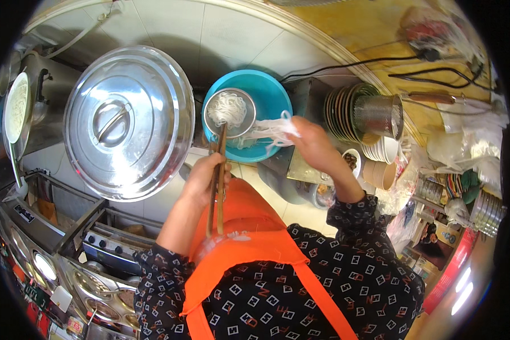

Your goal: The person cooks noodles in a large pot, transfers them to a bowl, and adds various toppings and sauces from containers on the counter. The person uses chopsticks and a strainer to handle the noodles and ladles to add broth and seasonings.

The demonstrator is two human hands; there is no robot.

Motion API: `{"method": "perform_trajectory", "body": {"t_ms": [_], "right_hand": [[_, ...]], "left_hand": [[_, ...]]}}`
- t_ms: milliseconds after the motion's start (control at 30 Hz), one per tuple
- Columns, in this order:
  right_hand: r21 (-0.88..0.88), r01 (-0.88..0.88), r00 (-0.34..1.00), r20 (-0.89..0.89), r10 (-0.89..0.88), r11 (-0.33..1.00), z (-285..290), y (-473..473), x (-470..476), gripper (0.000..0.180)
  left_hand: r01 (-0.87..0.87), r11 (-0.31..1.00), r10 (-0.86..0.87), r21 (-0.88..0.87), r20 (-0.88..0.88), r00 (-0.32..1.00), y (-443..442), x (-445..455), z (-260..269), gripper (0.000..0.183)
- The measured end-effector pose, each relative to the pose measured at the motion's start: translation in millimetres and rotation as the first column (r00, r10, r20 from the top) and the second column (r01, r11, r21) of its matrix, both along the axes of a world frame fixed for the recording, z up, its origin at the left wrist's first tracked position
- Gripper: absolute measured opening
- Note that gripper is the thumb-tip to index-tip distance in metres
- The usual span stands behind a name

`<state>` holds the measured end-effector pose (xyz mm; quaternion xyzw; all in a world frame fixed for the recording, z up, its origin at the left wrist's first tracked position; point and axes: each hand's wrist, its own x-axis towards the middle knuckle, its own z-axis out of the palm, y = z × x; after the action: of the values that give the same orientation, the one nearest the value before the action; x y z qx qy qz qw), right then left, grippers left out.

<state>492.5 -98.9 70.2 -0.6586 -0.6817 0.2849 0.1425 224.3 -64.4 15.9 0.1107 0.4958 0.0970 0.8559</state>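
Note:
My left hand [206, 176] grips long wooden chopsticks [221, 187], whose upper ends reach the rim of a round metal strainer [251, 123]. Whether the same hand also holds the strainer's handle is hidden. A coil of white noodles [227, 108] lies in the strainer. Beneath it stands a turquoise plastic basin [276, 95], with more pale strands low inside. Over the basin's right side, my right hand [312, 138] holds a loose bunch of white noodles [274, 129], blurred and trailing left towards the strainer.
A large metal lid [148, 80] lies left of the basin. To the right are stacked plates [338, 112], a mesh strainer [378, 114], paper bowls [378, 174] and a small white bowl [357, 170]. A black cable [344, 66] runs behind. A stove [110, 246] stands lower left.

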Motion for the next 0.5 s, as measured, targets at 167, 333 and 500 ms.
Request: {"method": "perform_trajectory", "body": {"t_ms": [167, 333, 500], "right_hand": [[0.126, 0.226, 0.947, -0.261, -0.188, 0.966, 74, -9, -3, 0.017], [0.348, 0.081, 0.96, 0.224, -0.166, 0.934, 75, -6, -5, 0.017], [0.398, 0.169, 0.93, 0.239, -0.28, 0.902, 88, -8, 5, 0.022]], "left_hand": [[0.009, 1.0, -0.009, 0.01, 0.004, 1.0, -3, 0, 10, 0.017], [0.035, 0.998, -0.034, 0.055, -0.011, 0.999, -2, 4, 9, 0.018], [0.027, 0.999, -0.028, 0.033, 0.011, 1.0, 0, 10, 4, 0.015]]}}
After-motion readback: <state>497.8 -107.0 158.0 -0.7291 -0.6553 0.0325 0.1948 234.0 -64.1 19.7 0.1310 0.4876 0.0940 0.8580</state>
